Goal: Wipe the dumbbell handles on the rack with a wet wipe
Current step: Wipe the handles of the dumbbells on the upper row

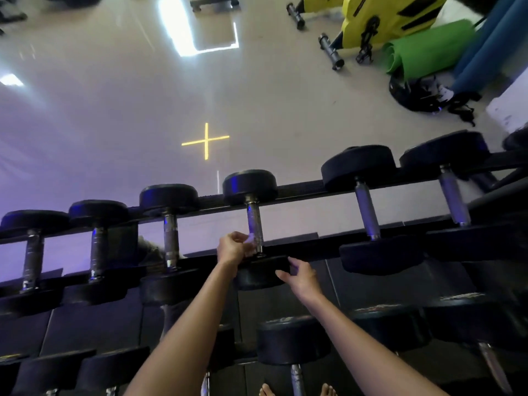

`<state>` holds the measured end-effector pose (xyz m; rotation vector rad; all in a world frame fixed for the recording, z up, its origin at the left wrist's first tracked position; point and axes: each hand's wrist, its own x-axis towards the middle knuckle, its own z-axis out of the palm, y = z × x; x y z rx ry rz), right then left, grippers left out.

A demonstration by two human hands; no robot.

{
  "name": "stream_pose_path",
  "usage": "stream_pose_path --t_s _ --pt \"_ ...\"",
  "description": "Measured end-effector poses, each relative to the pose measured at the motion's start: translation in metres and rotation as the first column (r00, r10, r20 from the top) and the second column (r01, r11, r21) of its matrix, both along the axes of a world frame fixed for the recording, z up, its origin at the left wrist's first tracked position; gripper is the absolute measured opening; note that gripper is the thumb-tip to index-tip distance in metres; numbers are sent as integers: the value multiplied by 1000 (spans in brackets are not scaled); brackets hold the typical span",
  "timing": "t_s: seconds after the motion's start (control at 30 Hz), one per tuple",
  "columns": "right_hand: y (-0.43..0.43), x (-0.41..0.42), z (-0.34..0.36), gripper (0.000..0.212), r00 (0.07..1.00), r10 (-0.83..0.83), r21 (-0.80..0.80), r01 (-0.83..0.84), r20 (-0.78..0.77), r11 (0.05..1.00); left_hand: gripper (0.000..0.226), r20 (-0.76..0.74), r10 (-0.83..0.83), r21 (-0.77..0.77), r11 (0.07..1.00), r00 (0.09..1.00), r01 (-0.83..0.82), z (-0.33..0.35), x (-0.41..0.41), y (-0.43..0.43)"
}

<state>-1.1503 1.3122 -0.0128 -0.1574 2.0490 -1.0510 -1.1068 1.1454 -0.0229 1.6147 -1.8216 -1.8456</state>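
Note:
Several black dumbbells with metal handles lie across the top tier of a black rack [303, 186]. My left hand [233, 247] pinches a small white wet wipe [251, 240] against the lower end of the middle dumbbell's handle [254, 224]. My right hand [300, 277] has relaxed fingers touching the near black head [258, 274] of that same dumbbell. Other handles stand to the left [171, 240] and to the right [368, 214].
A lower tier of dumbbells [291, 340] sits below my arms, and bare toes [267, 391] show at the bottom edge. A pale shiny floor lies beyond the rack, with a yellow machine [383, 18], a green mat [425, 45] and blue rolls [491, 44] at top right.

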Motion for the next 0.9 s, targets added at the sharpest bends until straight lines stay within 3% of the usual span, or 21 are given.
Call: stream_pose_path --t_s 0.07,0.2,0.43,0.67,0.9 --pt "5 1 12 47 999 8 19 -7 -46 1000 16 -41 -25 -47 999 999 23 11 1 11" --pt "26 -9 46 27 989 -65 -46 60 -135 997 11 -207 -111 73 989 972 129 38 -16 36" --pt "77 -49 84 24 937 -144 -46 136 -320 990 12 -360 -192 171 948 913 267 70 -57 106" --pt "121 -103 92 23 880 -104 -96 66 -464 993 5 -390 -114 132 975 914 178 85 -98 155" --pt "169 -160 77 26 891 10 -94 -59 -453 994 12 -286 -101 11 994 953 109 70 -144 193"
